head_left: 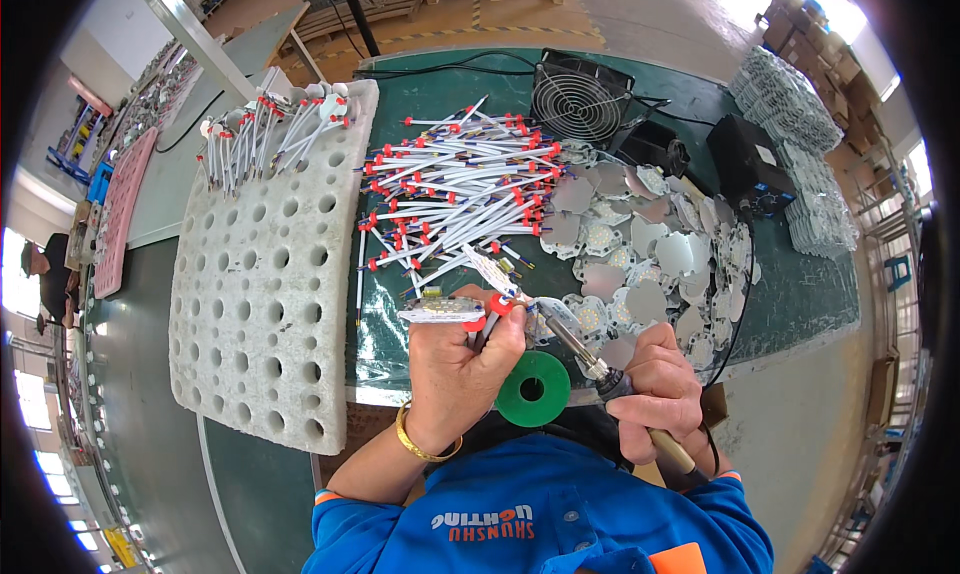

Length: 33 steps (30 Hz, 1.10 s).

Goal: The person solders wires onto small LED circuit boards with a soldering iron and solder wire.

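Note:
My left hand (458, 366) is closed around white-sleeved wires with red collars (487, 319) and small circuit boards (440, 310). One pale board (490, 272) sticks up beyond my fingertips at the wire ends. In my right hand (658, 386), wrapped round its handle, is a soldering iron (577, 342). The iron's tip points left and reaches close to the board and wires; whether it touches cannot be made out. Between my hands, at the table's near edge, sits a green spool (533, 389). Past my left hand lies a heap of white-sleeved wires (450, 189).
A holed white foam block (260, 304) lies left, wired boards (255, 139) at its far end. Loose round boards (640, 244) are piled right of the wires. Behind stand a black fan (580, 96) and a black box (752, 164), beside stacked silvery boards (815, 199). The iron's cable hangs right.

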Each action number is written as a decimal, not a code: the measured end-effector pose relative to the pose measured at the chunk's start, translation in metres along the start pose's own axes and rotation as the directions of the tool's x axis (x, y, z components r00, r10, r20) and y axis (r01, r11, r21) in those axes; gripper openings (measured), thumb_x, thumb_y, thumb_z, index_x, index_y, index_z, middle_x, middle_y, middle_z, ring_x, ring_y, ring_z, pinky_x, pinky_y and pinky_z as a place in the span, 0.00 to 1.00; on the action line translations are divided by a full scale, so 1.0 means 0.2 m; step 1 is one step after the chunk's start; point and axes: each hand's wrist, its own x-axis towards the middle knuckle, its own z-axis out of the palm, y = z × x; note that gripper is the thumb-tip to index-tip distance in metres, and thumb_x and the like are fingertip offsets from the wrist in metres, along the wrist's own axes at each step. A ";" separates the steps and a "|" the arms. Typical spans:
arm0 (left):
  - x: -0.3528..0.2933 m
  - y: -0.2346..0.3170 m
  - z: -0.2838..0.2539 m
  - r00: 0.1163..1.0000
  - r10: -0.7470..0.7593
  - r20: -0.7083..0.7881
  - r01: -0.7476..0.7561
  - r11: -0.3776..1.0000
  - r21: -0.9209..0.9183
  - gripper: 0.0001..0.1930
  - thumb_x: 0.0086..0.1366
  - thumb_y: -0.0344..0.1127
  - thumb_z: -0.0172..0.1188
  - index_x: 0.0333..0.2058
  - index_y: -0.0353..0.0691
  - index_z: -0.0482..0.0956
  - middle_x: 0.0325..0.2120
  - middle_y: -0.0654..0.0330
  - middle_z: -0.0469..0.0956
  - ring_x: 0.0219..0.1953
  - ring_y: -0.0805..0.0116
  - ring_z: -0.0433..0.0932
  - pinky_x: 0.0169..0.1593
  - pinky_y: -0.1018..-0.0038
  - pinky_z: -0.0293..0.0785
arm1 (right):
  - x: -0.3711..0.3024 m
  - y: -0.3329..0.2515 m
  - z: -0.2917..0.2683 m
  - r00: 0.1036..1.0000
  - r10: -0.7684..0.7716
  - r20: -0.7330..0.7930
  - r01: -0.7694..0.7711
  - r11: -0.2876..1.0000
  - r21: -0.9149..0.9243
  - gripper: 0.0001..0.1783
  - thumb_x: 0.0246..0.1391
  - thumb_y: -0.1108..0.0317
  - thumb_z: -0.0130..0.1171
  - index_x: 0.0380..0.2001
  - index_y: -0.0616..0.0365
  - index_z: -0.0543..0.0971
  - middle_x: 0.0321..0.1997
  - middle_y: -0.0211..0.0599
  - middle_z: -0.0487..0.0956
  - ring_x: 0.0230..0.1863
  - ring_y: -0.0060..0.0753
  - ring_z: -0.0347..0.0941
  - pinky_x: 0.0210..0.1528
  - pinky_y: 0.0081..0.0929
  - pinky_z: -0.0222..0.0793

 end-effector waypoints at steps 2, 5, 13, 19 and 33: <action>0.00 0.00 0.00 1.000 -0.004 -0.008 0.004 1.000 -0.011 0.07 0.57 0.29 0.59 0.24 0.31 0.77 0.16 0.62 0.71 0.15 0.80 0.64 0.19 0.79 0.57 | -0.01 0.00 0.00 1.000 -0.028 -0.006 0.028 1.000 0.005 0.17 0.27 0.77 0.54 0.29 0.53 0.79 0.18 0.26 0.65 0.15 0.27 0.60 0.27 0.27 0.55; -0.01 0.00 0.00 1.000 -0.008 -0.008 0.007 1.000 -0.016 0.07 0.57 0.29 0.59 0.25 0.31 0.77 0.16 0.62 0.71 0.16 0.80 0.64 0.19 0.79 0.58 | -0.01 0.01 0.00 0.999 -0.032 0.005 0.032 0.999 -0.013 0.17 0.28 0.76 0.55 0.29 0.52 0.79 0.18 0.26 0.65 0.15 0.26 0.60 0.27 0.27 0.54; 0.00 -0.02 0.01 1.000 0.009 0.001 -0.009 1.000 -0.013 0.07 0.57 0.30 0.59 0.25 0.31 0.78 0.17 0.62 0.72 0.15 0.81 0.64 0.18 0.80 0.58 | -0.03 0.03 0.00 0.996 -0.076 0.040 0.080 0.988 -0.128 0.18 0.26 0.74 0.57 0.28 0.49 0.80 0.19 0.25 0.64 0.16 0.25 0.61 0.27 0.27 0.54; 0.00 -0.02 0.02 0.999 -0.009 -0.033 0.009 1.000 0.000 0.06 0.57 0.29 0.59 0.26 0.31 0.78 0.17 0.61 0.73 0.15 0.80 0.64 0.18 0.79 0.57 | -0.04 0.03 0.02 0.992 -0.110 0.059 0.120 0.973 -0.198 0.18 0.24 0.74 0.57 0.27 0.48 0.80 0.19 0.25 0.63 0.16 0.25 0.60 0.27 0.27 0.55; 0.01 -0.03 0.02 0.974 -0.225 0.036 0.227 0.972 -0.059 0.07 0.59 0.31 0.58 0.31 0.33 0.80 0.15 0.68 0.72 0.18 0.83 0.64 0.21 0.81 0.61 | 0.03 0.07 0.06 0.992 0.047 -0.117 -0.072 0.972 -0.223 0.18 0.28 0.81 0.59 0.30 0.55 0.78 0.19 0.30 0.66 0.16 0.31 0.61 0.24 0.27 0.56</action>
